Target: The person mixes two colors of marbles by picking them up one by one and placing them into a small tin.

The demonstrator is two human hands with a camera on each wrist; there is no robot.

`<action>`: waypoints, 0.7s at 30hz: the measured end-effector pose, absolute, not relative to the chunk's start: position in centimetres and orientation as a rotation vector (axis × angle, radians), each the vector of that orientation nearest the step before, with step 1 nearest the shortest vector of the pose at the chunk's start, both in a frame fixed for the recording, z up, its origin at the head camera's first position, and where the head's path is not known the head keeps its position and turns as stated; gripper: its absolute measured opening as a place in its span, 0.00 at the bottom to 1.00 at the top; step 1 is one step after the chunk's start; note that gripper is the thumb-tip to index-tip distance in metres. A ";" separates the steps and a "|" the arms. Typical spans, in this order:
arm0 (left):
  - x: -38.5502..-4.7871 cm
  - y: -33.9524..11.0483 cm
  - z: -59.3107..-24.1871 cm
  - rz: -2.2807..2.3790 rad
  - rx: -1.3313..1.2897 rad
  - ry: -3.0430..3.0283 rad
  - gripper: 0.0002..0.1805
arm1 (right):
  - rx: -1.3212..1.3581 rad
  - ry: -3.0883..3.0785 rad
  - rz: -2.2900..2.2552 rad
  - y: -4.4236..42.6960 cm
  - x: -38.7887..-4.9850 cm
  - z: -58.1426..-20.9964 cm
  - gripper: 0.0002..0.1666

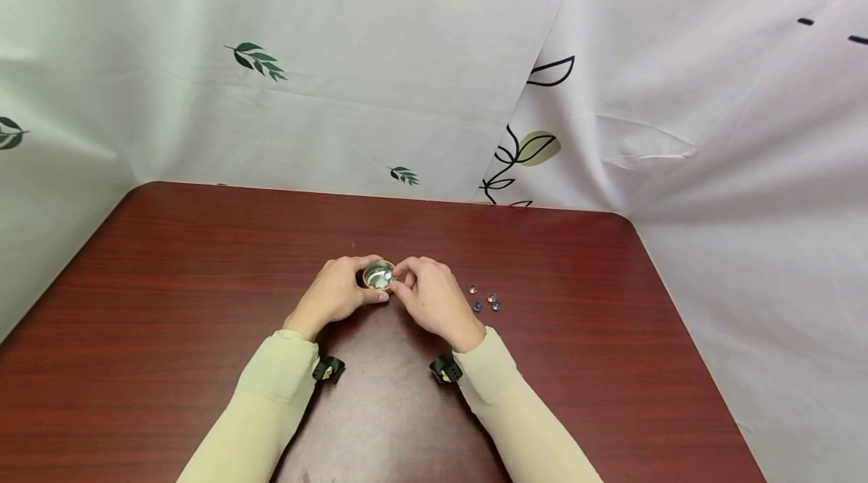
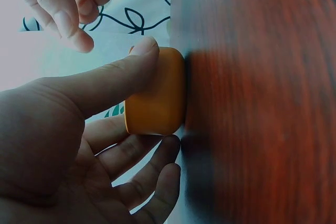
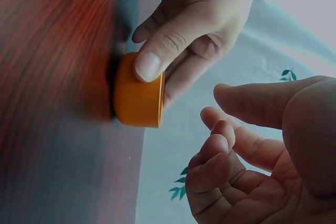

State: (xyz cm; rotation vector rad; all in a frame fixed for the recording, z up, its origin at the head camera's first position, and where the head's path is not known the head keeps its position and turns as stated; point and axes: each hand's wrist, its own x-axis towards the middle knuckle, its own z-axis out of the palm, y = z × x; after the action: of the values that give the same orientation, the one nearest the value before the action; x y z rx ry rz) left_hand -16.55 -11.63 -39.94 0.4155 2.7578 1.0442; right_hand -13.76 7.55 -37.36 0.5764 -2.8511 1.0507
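Note:
My left hand (image 1: 337,289) holds a small round cup (image 1: 371,267), orange outside and silvery within, upright on the table. In the left wrist view the thumb lies along the near side of the orange cup (image 2: 157,95) and the other fingers are around its far side. Over the cup's right rim is my right hand (image 1: 434,296). Its thumb and index fingertip stand a little apart in the right wrist view, with nothing visible between them. A small shiny bit (image 1: 388,276) shows at the cup's mouth by those fingertips; whether it touches them is unclear.
Several small glassy, bluish beads (image 1: 478,307) lie on the dark red wooden table (image 1: 576,362), right of my right hand. Behind the table hangs a white leaf-patterned cloth (image 1: 339,76), which also runs along both sides.

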 end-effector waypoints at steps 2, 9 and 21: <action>-16.5 -11.6 -40.0 1.047 0.411 2.759 0.26 | 0.576 -2.845 1.034 7.8 -13.6 -37.2 0.06; -16.5 -11.5 -39.9 1.053 0.399 2.772 0.27 | 0.574 -2.826 0.999 8.8 -13.5 -36.9 0.05; -16.5 -11.5 -39.9 1.055 0.373 2.754 0.31 | 0.570 -2.810 0.968 10.7 -13.0 -36.5 0.06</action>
State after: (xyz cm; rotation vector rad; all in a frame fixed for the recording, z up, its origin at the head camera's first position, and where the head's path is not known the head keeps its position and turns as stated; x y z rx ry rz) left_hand -16.47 -11.47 -39.93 0.3727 2.7544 1.0553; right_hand -13.02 10.71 -36.55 0.5702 -2.8102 0.9684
